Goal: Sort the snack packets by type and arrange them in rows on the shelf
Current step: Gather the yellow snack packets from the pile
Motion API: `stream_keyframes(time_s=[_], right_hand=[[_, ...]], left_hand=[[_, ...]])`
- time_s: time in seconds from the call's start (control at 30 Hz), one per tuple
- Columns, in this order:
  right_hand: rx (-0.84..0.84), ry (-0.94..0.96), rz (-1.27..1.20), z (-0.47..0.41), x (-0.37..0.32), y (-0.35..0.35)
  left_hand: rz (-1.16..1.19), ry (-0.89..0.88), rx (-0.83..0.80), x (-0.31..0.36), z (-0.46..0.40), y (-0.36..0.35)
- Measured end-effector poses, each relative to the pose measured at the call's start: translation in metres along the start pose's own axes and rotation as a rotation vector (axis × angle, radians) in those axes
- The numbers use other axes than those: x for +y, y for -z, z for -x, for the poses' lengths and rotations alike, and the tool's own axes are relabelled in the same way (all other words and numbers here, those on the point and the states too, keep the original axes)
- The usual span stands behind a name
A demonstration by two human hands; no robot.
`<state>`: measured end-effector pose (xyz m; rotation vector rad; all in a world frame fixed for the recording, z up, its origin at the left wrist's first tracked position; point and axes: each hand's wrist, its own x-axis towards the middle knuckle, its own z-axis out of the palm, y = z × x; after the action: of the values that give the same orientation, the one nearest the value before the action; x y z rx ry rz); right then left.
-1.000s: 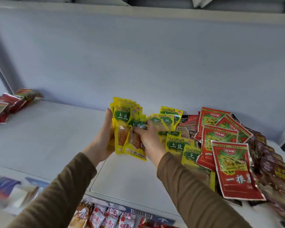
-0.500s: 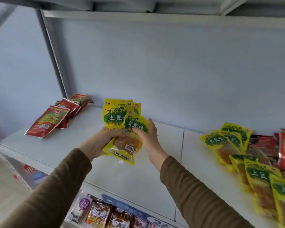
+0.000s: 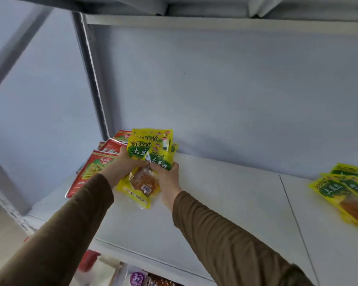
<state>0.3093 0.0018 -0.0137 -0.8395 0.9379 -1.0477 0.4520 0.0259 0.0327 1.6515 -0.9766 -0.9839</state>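
A bundle of yellow snack packets [image 3: 148, 149] with green labels is held upright between both hands, low over the white shelf [image 3: 225, 203]. My left hand [image 3: 122, 166] grips the bundle's left side. My right hand [image 3: 166, 178] grips its right side and a front packet that tilts forward. Red snack packets [image 3: 93, 168] lie in an overlapping row at the shelf's left end, right beside and partly behind my left hand. More yellow packets [image 3: 343, 190] lie flat at the far right.
A grey upright post [image 3: 91, 79] and side panel bound the shelf on the left, with a back wall behind and another shelf above. A lower shelf holds other packets [image 3: 139, 278] under the front edge.
Both hands have carried the yellow bundle leftward along the shelf, from the mixed pile at the right to beside the red packets at the left end. The view has swung left with them.
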Motion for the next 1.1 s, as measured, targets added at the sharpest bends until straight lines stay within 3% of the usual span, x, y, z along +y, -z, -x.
stream_keyframes(time_s=[0.3,0.53,0.8,0.93,1.1], right_hand=[[-0.001,0.071,0.264,-0.024,0.009,-0.033],[-0.037,0.046,0.341,-0.033,0.007,-0.065],[-0.011,0.096,0.289,-0.027,0.001,-0.043],[0.027,0.234,0.49,-0.015,-0.007,-0.027],[0.037,0.531,0.898,0.014,-0.029,0.006]], left_hand=[[0.009,0.099,-0.019,-0.009,-0.038,0.037],[-0.23,-0.048,0.069,-0.011,-0.052,0.029],[-0.405,-0.274,0.212,-0.007,-0.039,0.028],[-0.465,-0.452,0.243,0.005,-0.024,0.018],[-0.66,-0.568,0.164,0.006,-0.008,-0.005]])
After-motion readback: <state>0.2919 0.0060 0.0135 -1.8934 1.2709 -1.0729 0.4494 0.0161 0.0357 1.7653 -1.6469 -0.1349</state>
